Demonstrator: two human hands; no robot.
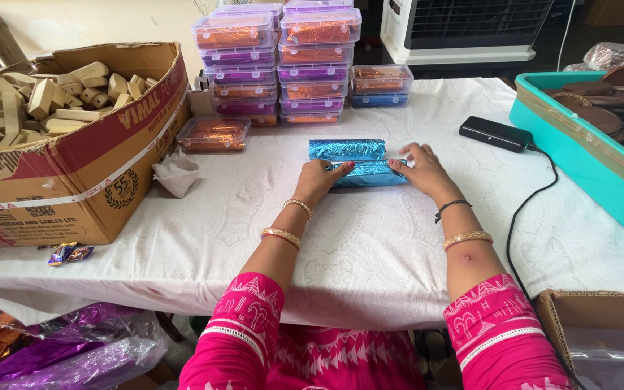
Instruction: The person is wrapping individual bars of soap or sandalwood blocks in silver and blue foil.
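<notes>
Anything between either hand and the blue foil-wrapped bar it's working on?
Nothing visible. Left hand and right hand both already touch the near blue foil-wrapped bar; a second wrapped bar lies just behind it.

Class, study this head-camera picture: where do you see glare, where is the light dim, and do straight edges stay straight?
Head view: glare glints on the blue foil bar between the left hand and right hand; the lidded boxes shine too; the top right corner behind the teal tray is dim; the table edge bows, a wide-lens effect.
</notes>
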